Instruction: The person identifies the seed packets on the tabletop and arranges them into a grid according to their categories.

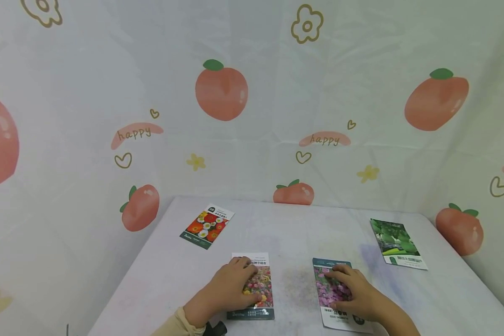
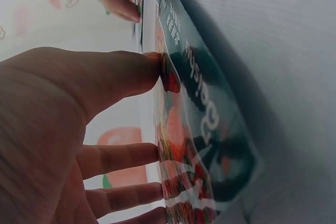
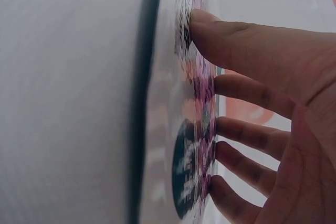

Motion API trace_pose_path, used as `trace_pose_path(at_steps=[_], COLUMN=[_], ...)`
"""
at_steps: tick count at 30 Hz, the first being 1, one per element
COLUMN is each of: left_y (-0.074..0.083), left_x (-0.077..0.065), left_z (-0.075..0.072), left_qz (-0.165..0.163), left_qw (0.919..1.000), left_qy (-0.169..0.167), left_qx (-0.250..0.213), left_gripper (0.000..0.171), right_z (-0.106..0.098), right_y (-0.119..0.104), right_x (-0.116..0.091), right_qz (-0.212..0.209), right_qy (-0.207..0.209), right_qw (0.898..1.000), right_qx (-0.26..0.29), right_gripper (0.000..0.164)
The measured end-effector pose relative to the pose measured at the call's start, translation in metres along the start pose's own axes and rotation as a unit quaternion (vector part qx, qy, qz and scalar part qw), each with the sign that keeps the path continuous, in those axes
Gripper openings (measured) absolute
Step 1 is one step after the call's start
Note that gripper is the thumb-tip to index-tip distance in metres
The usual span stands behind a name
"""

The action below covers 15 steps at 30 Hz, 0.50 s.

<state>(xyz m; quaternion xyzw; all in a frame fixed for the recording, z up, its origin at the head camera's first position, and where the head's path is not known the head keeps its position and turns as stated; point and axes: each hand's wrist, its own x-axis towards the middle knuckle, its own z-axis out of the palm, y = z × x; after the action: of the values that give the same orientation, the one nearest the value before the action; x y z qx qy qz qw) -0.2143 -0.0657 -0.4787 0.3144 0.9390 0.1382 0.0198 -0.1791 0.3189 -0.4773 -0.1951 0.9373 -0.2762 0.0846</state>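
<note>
My left hand (image 1: 234, 284) rests its thumb and fingertips on a seed packet (image 1: 262, 287) with mixed flowers and a dark green lower band. In the left wrist view, the spread fingers (image 2: 121, 158) touch the printed face of that packet. On the right, my right hand (image 1: 354, 291) touches a second seed packet (image 1: 325, 287), printed with pink-purple flowers and turned so its white end faces me. The right wrist view has the thumb (image 3: 210, 27) and several fingertips on this packet's face, the palm held off it. Both packets lie flat, partly hidden under the hands.
A packet with red, orange and white flowers (image 1: 207, 226) lies at the back left of the white table (image 1: 294, 233). Toward the back right is a green packet (image 1: 396, 242). Behind the table hangs a white cloth (image 1: 269, 107) with peach prints.
</note>
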Motion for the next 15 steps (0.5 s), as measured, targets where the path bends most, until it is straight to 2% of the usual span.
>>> trace_pose_path(at_steps=[15], left_y=[0.012], left_x=[0.002], left_z=[-0.004], left_qz=[0.007], left_qw=[0.9997], left_qy=[-0.014], left_qx=[-0.016], left_gripper=[0.065], right_z=[0.000], right_y=[0.001], right_x=[0.000], right_qz=[0.000], right_qy=[-0.003], right_qw=[1.000], right_qx=[0.006], right_gripper=[0.069])
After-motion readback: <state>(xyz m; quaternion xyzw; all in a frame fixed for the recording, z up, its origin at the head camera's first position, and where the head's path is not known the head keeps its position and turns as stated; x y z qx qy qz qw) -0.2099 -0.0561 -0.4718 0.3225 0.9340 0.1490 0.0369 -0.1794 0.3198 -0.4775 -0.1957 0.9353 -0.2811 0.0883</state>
